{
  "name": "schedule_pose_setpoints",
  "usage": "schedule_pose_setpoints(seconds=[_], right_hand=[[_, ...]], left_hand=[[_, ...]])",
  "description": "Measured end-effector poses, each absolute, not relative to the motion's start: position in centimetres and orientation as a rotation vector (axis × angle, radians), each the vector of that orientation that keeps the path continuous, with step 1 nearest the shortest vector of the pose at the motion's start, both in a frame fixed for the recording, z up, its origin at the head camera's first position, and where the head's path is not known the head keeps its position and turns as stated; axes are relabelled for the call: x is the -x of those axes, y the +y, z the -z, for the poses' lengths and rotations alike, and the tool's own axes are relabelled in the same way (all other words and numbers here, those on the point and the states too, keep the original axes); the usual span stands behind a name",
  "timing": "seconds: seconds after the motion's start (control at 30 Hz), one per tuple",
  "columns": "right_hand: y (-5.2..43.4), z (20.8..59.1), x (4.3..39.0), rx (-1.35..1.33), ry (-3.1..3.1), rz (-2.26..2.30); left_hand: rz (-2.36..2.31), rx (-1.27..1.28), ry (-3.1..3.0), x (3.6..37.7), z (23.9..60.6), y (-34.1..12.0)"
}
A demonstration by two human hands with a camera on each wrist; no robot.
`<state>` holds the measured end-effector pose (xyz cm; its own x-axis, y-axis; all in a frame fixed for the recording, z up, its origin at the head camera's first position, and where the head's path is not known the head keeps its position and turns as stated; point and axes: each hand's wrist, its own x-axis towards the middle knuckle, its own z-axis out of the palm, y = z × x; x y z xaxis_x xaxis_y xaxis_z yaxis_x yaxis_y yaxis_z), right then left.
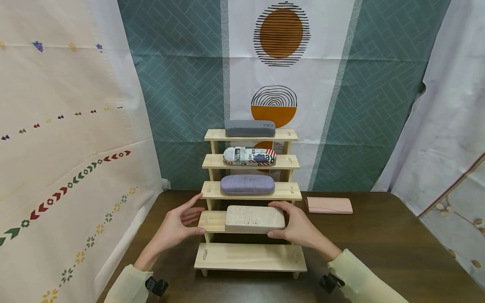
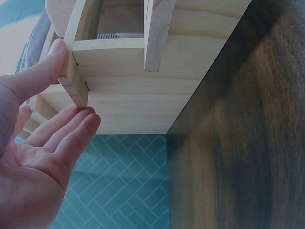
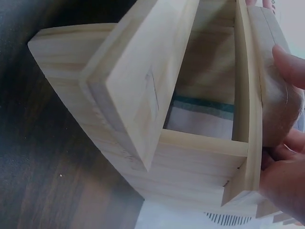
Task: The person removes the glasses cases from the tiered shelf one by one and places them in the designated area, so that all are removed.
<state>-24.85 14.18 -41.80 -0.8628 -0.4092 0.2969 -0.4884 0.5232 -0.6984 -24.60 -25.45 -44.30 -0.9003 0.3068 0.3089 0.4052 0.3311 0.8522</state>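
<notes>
A cream glasses case [image 1: 255, 219] with a mottled lid sits on the second-lowest step of a wooden tiered rack [image 1: 250, 256], right of that step's middle. My right hand [image 1: 297, 225] grips the case by its right end, thumb on the front and fingers over the back; the right wrist view shows the thumb [image 3: 289, 67] against its side. At the same step's left end, my left hand [image 1: 178, 223] pinches the board between thumb and fingertips, seen closer in the left wrist view with the thumb [image 2: 50, 62] on one edge of the board.
Higher steps hold a purple glasses case [image 1: 247, 184], a newsprint-patterned case [image 1: 249, 156] and a grey case [image 1: 250, 128] with a glasses mark. A pink case [image 1: 329, 205] lies on the dark wooden table [image 1: 363, 248] to the right. Patterned cloths [image 1: 178, 97] hang behind and beside.
</notes>
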Motion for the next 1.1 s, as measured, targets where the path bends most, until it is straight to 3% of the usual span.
schedule_pose_setpoints(seconds=[1.1], right_hand=[[14.3, 42.1, 23.6, -0.69, -2.539, -1.585]], left_hand=[[1.646, 0.665, -2.485, 24.6, 44.2, -25.4]])
